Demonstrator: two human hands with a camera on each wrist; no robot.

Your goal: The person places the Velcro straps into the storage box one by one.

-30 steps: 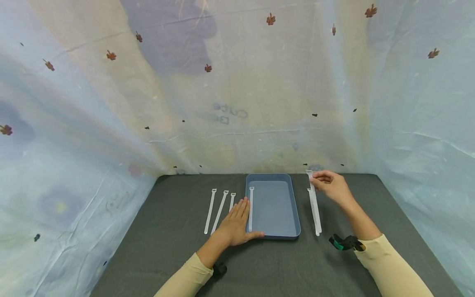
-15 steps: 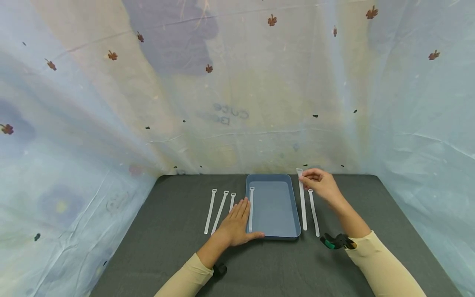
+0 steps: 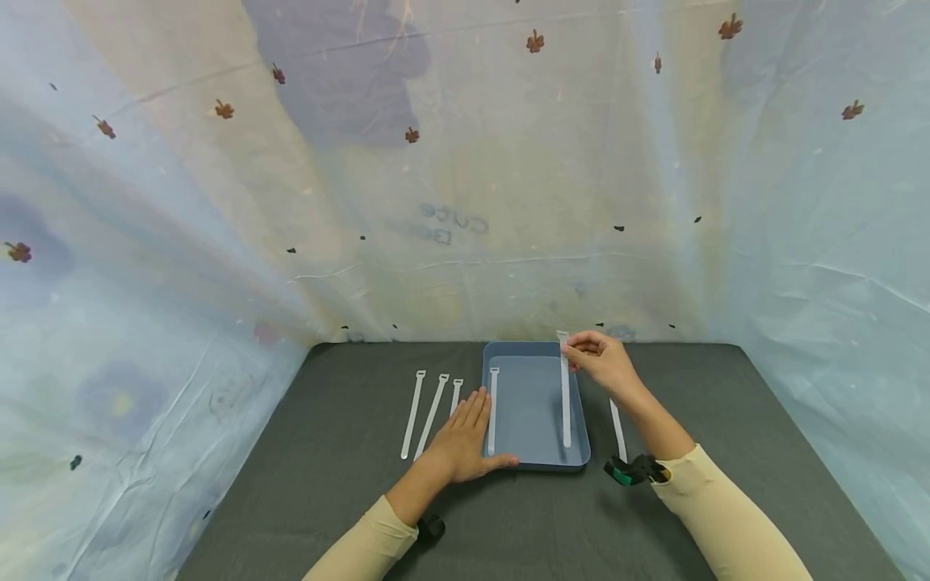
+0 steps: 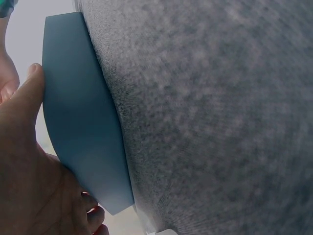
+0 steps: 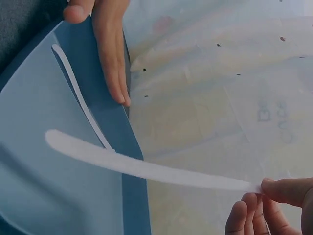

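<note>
The white strap (image 3: 564, 391) hangs over the right part of the blue tray (image 3: 536, 463), pinched at its far end by the curled fingers of the right hand (image 3: 597, 361). The left hand (image 3: 462, 440) lies flat with straight fingers against the left wall of the tray. One strap (image 3: 492, 407) lies inside the tray. The tray stands on a dark grey cloth table (image 3: 327, 484). Three straps (image 3: 430, 411) lie left of it, one strap (image 3: 617, 428) lies right. Pale printed sheets (image 3: 218, 202) close the space around.
</note>
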